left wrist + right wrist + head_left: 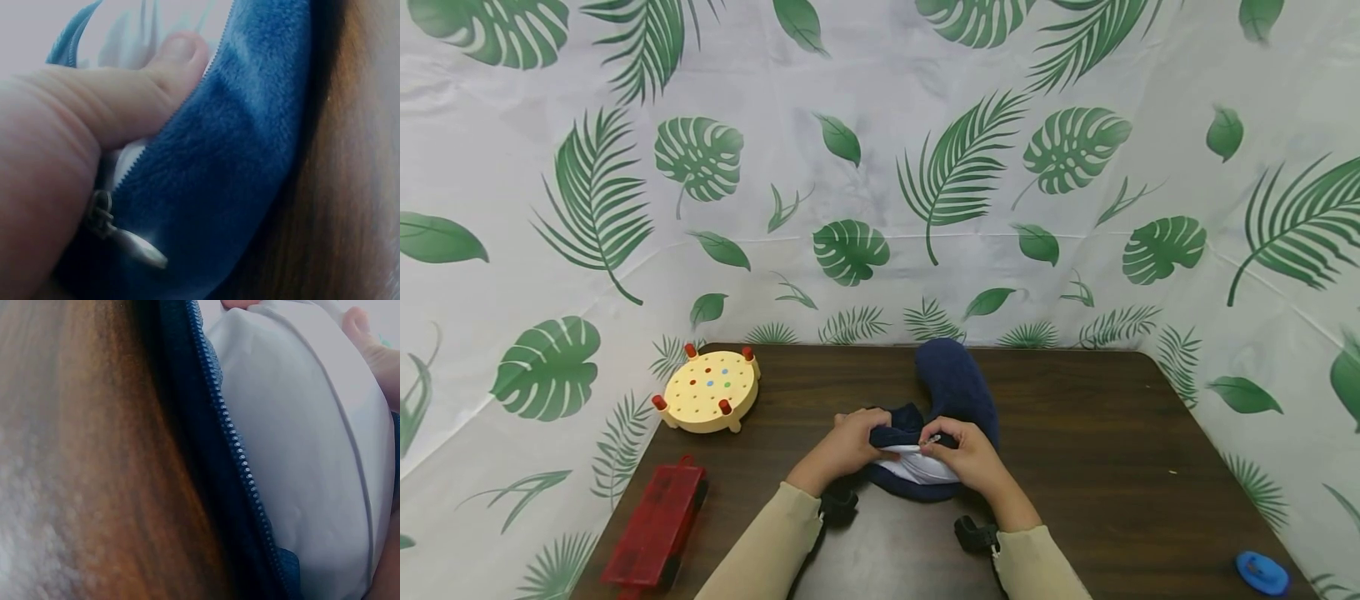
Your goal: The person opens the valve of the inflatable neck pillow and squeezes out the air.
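Note:
A navy plush neck pillow (955, 383) lies curved on the table, its zipper undone along the near part, baring a white inner lining (917, 467). My left hand (850, 442) grips the cover at the left end of the opening. In the left wrist view its thumb (178, 53) lies on the white inner, and a metal zipper pull (140, 247) hangs below. My right hand (966, 450) pinches a small shiny, pale thing (932, 439) above the opening; its kind is unclear. Zipper teeth (240, 456) run beside the bulging white inner in the right wrist view.
A round yellow pegboard toy (711, 390) with red-tipped legs stands at the table's back left. Nearer, a red flat toy (658, 525) lies along the left edge. A blue oval object (1262, 572) sits at the front right. Leaf-patterned cloth (850, 192) hangs behind the table.

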{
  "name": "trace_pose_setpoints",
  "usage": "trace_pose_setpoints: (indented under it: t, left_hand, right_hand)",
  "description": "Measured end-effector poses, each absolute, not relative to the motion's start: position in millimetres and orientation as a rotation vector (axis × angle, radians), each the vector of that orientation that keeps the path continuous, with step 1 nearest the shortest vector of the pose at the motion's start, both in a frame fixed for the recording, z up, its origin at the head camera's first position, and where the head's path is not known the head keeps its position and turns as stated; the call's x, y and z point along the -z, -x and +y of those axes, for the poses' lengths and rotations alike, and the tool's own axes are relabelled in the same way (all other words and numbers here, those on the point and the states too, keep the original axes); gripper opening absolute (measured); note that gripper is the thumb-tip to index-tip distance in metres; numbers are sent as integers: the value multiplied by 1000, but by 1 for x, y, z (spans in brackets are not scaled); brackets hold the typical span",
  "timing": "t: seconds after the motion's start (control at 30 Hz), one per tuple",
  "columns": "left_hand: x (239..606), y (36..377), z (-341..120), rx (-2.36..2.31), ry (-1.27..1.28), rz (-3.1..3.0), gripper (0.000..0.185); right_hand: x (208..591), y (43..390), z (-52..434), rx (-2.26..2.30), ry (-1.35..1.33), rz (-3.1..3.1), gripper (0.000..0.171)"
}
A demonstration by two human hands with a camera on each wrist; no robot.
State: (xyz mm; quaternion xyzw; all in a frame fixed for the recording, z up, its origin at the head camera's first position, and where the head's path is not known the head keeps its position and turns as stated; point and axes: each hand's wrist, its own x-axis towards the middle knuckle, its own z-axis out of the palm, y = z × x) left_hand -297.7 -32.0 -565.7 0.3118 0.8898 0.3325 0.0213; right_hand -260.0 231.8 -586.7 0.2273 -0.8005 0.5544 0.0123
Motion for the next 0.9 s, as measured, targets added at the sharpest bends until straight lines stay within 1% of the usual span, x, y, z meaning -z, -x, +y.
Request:
trace_pose_setpoints:
  t: [0.13, 0.9]
  left_hand:
    - [566, 298, -32, -1042, -972, 2750, 35]
    - [568, 299, -33, -1072, -1013, 2679, 32]
  right_hand:
    - [586, 260, 231, -1731, -713, -2489, 8]
    - [587, 259, 231, -1773, -686, -2513, 5]
